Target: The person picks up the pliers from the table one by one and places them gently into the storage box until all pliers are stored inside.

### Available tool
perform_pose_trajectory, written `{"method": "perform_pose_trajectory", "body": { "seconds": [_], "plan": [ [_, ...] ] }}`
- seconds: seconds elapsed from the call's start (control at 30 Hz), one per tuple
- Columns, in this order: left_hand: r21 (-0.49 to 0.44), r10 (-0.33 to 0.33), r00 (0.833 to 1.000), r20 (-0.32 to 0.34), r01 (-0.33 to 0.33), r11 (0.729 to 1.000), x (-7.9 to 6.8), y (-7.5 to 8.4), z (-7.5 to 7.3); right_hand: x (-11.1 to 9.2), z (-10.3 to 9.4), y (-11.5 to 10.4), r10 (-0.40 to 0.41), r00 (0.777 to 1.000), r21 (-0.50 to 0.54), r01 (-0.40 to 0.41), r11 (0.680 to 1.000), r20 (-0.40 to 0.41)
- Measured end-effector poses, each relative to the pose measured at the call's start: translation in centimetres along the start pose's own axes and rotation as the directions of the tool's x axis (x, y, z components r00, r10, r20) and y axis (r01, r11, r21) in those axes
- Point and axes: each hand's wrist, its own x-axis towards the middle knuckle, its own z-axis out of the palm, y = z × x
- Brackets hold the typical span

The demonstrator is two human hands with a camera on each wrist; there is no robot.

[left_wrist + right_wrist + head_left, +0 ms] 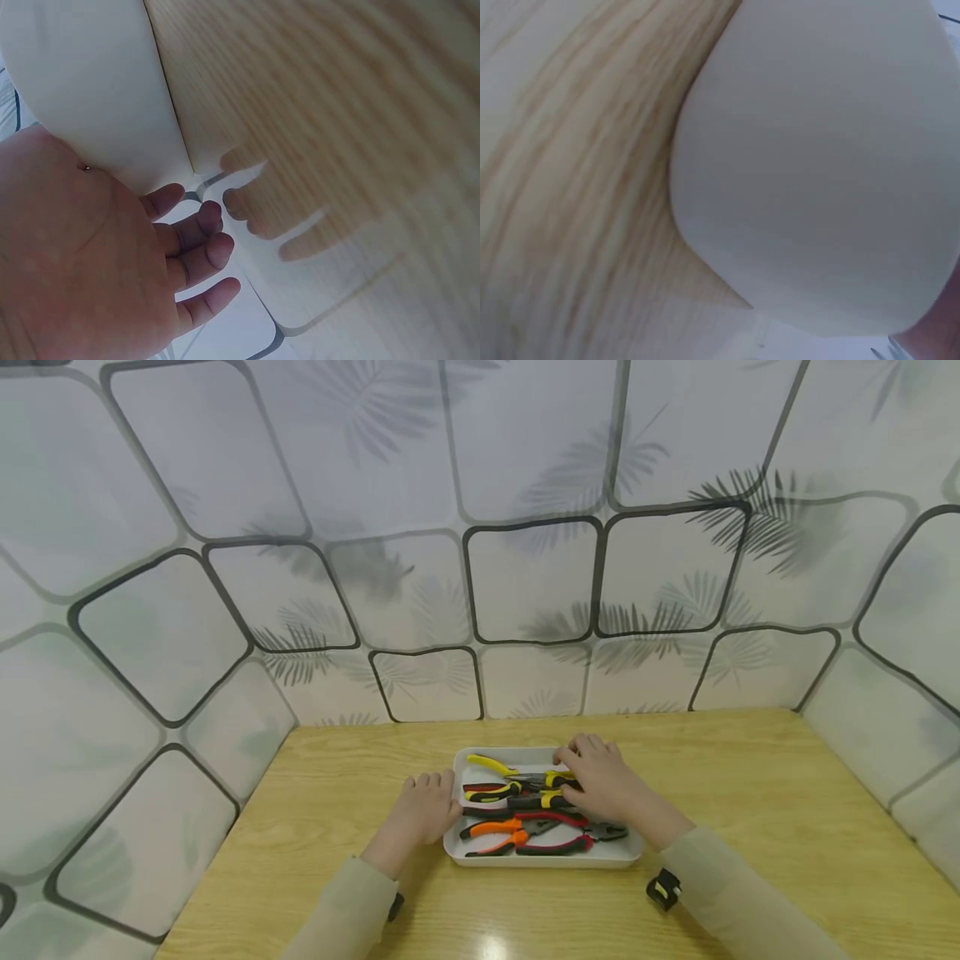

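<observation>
A white tray (540,862) on the wooden table holds several pliers. At the tray's left end is my left hand (425,807), its thumb by the rim; in the left wrist view the left hand (90,240) has loose, parted fingers outside the tray wall (97,90). My right hand (603,779) reaches over the tray's right side, finger and thumb spread apart around yellow-and-black long-nose pliers (555,777), part of which the hand hides. Closer to me lie orange-handled pliers (491,829) and red-and-black pliers (555,846). In the right wrist view, the tray wall (817,165) covers most of the hand.
The wooden table (360,760) extends around the tray. Behind and beside it hangs patterned cloth (532,585) with dark outlines and leaf prints. Small black devices, one of them a wrist camera (663,890), sit below the sleeves.
</observation>
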Motion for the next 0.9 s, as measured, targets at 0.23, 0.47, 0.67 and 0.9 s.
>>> {"method": "perform_pose_trajectory", "body": {
  "seconds": [0.23, 0.47, 0.67, 0.9],
  "plan": [
    [0.002, -0.001, 1.000, 0.007, 0.001, 1.000, 0.0, 0.0, 0.1, -0.2, -0.1, 0.0, -0.013, 1.000, 0.007, 0.013, 1.000, 0.001],
    [0.002, -0.003, 1.000, 0.001, 0.003, 1.000, 0.1, 0.1, 0.0, -0.5, -0.2, 0.0, -0.031, 0.999, -0.024, 0.031, 0.999, -0.012],
    [0.010, -0.004, 1.000, 0.006, 0.004, 1.000, 0.1, 0.0, 0.2, -0.7, -0.2, 0.0, -0.053, 0.998, -0.045, 0.052, 0.998, -0.028],
    [0.007, -0.004, 1.000, -0.012, 0.004, 1.000, 0.0, 0.1, 0.0, -1.2, -0.3, 0.1, -0.072, 0.997, -0.060, 0.070, 0.996, -0.036]
  ]
}}
